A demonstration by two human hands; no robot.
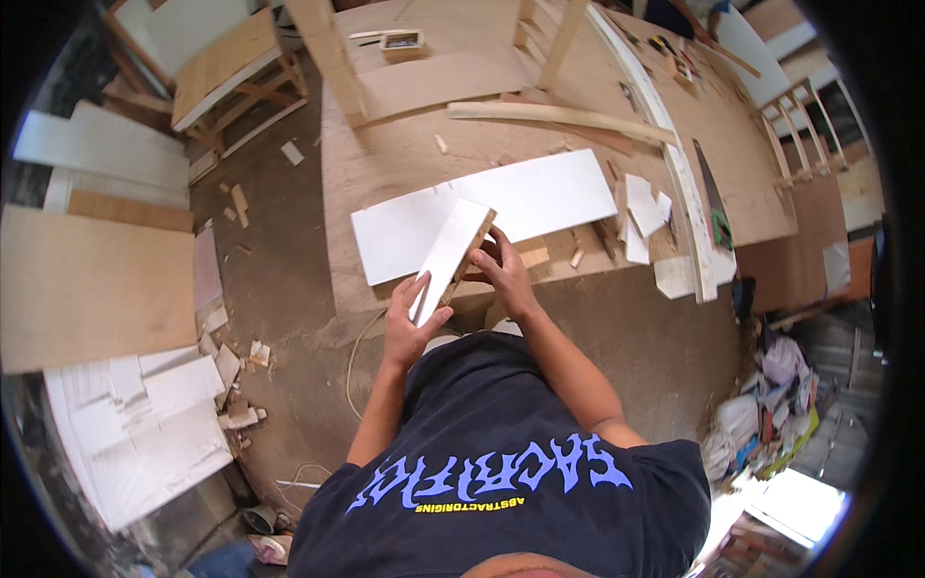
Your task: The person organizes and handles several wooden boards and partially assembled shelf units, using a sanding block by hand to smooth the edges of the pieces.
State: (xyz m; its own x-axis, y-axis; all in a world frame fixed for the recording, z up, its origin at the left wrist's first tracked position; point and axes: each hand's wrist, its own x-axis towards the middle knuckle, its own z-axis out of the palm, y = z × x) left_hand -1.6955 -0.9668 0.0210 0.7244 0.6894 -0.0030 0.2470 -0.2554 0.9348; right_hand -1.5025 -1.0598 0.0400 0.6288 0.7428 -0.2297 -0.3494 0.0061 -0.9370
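White board piece [451, 252] — both hands

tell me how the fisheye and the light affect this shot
Head view: straight edges bow toward the black rim, as on the long white board; bottom right corner is blown out by glare; the hands and the small white-faced board at centre stay sharp, evenly lit.

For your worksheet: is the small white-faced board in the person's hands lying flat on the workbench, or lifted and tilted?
Lifted and tilted. The small white-faced board is gripped by the left hand and right hand, its upper end raised over the large white panel lying flat on the workbench.
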